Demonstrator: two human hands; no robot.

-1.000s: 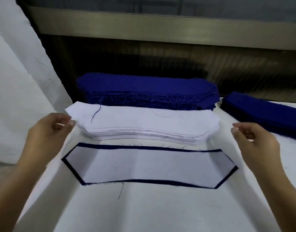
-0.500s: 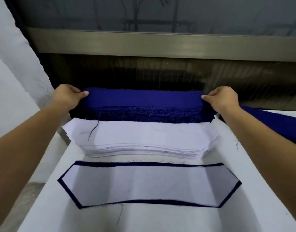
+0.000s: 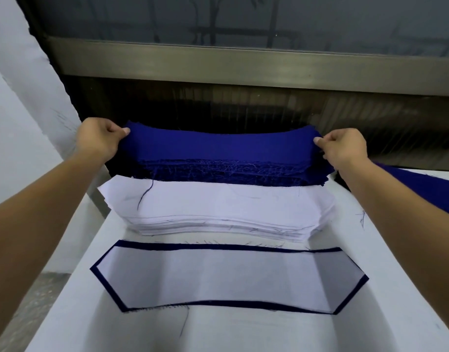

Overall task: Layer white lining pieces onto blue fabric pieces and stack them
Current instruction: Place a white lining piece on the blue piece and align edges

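Head view: both arms reach across the counter (image 3: pixel 243 331), which is covered in smooth white cloth. The left hand (image 3: pixel 98 138) pinches the left end of the top blue piece (image 3: pixel 218 146) between thumb and curled fingers (image 3: pixel 121 130). The right hand (image 3: pixel 342 148) pinches the right end the same way. The piece is matte, deep blue woven cloth, long and narrow. Its ends are lifted and its middle sags onto the blue stack (image 3: pixel 231 171) at the far edge of the counter. That stack's near side is fuzzy with frayed threads.

Just in front lies the white stack (image 3: pixel 218 207), thin smooth sheets with angled ends and slightly uneven edges. A dark thread (image 3: pixel 144 196) curls on its top sheet.

Nearer still, a layered piece (image 3: pixel 228 278) lies flat: a white lining on blue cloth, the blue showing only as a narrow border. It is a long band with pointed ends.

A second blue stack (image 3: pixel 421 184) lies at the right edge. Behind runs a brushed metal rail (image 3: pixel 243 69).
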